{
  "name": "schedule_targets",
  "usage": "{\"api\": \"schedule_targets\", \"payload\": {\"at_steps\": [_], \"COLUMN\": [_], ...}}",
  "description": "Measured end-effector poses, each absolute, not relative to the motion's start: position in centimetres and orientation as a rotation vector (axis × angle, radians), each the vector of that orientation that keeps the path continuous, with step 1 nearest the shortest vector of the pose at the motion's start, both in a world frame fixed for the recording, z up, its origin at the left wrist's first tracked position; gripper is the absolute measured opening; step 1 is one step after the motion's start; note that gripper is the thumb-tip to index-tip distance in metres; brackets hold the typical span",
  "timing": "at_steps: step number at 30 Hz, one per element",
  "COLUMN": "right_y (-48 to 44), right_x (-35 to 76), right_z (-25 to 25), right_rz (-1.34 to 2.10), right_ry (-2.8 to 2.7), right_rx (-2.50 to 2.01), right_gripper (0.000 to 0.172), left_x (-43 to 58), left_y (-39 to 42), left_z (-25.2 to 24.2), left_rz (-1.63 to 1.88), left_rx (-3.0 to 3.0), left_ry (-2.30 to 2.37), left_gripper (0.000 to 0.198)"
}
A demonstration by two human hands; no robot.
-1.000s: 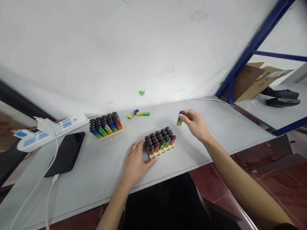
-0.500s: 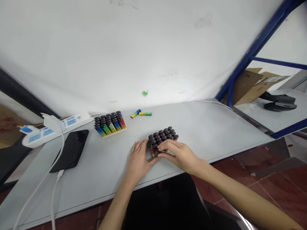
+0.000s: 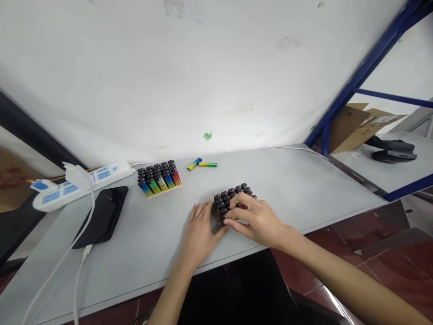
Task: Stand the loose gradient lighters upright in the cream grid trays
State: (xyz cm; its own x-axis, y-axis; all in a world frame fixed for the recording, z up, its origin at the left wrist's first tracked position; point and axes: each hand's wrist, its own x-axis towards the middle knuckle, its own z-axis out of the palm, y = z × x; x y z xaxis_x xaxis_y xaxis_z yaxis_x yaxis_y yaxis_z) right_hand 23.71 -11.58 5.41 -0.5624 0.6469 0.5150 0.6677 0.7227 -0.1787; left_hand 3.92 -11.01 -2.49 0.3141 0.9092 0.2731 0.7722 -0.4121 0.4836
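A tray of black-topped lighters [image 3: 222, 204] stands near the table's front edge, between my hands. My left hand [image 3: 202, 230] rests on the table against the tray's left side, thumb and fingers apart. Over the tray's front right part is my right hand [image 3: 252, 217], its fingers bent and pinched at the lighter tops; what they hold, if anything, is hidden. A second tray of colourful lighters [image 3: 161, 180] stands to the left. Two loose lighters, one blue and yellow [image 3: 194, 164], one green and yellow [image 3: 207, 164], lie near the wall.
At the left are a white power strip [image 3: 81, 183], a black device [image 3: 103, 215] and white cables [image 3: 78, 271]. A thin white cable runs along the back right. Beyond the blue frame [image 3: 358, 74] are cardboard boxes [image 3: 358, 128] and a dark object [image 3: 394, 151].
The camera view has shifted slightly. My right hand's fingers have moved a little over the lighter tops and are more bent. My left hand stays beside the tray.
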Motion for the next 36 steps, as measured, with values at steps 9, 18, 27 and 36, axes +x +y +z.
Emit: {"api": "schedule_targets", "payload": {"at_steps": [9, 18, 27, 36], "right_y": [-0.8, 11.5, 12.7, 5.6], "right_x": [23.1, 17.3, 20.7, 31.1], "right_z": [9.9, 5.0, 2.1, -1.9], "right_rz": [0.124, 0.026, 0.048, 0.120], "right_ry": [-2.302, -2.927, -2.932, -2.283], "right_rx": [-1.200, -1.296, -1.216, -1.424], "right_gripper": [0.023, 0.063, 0.053, 0.031], "left_x": [3.8, 4.0, 3.8, 3.5], "left_y": [-11.2, -11.2, -11.1, -10.9], "left_z": [-3.0, -2.2, -2.3, -3.0], "left_rz": [0.751, 0.735, 0.716, 0.668], "left_rx": [2.272, 2.220, 2.212, 2.223], "left_ry": [1.568, 1.556, 1.580, 1.671], "left_gripper": [0.074, 0.076, 0.076, 0.072]}}
